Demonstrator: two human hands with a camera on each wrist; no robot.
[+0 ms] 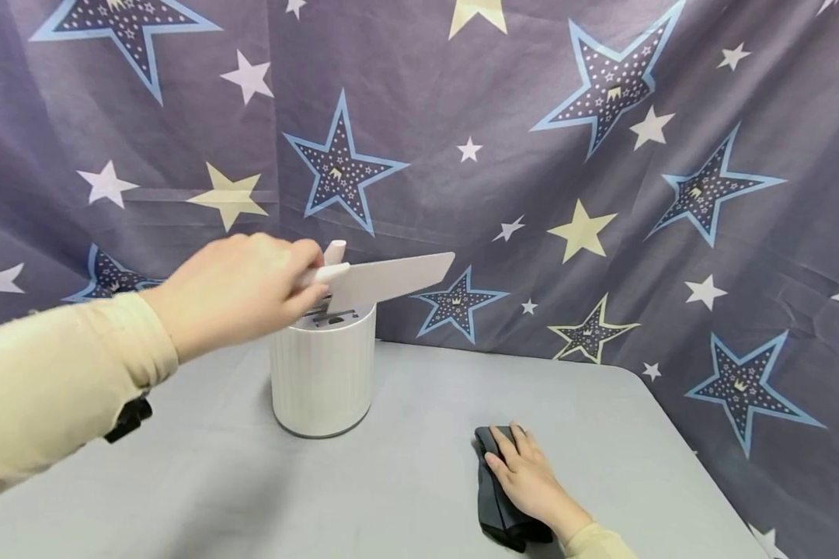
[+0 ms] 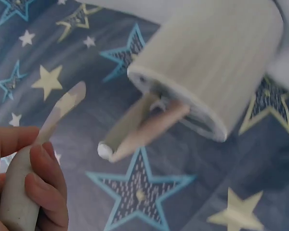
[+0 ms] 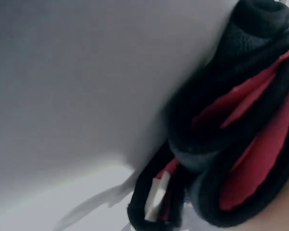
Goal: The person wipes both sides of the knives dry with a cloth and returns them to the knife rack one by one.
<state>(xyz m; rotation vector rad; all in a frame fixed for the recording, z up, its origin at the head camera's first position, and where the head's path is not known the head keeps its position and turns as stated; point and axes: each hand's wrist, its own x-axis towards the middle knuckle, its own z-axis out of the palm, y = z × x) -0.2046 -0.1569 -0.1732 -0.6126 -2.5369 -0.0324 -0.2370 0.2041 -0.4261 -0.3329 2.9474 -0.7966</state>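
My left hand (image 1: 241, 291) grips the pale handle of a knife (image 1: 398, 278), its light, broad blade extending right above a round white knife block (image 1: 324, 380). In the left wrist view, fingers and thumb curl round the knife handle (image 2: 19, 192), and the blade stands apart from the block. More handles (image 2: 130, 127) stick out of the block's slotted top, blurred here. On the table at the right, my right hand (image 1: 531, 481) rests with extended fingers on a folded dark grey cloth (image 1: 492, 497). Black edging and red inner layers show on the cloth (image 3: 260, 163) in the right wrist view.
A light grey table (image 1: 419, 466) carries the block and the cloth. Behind it hangs a purple-grey curtain (image 1: 426, 101) printed with stars, which also runs down along the table's right edge.
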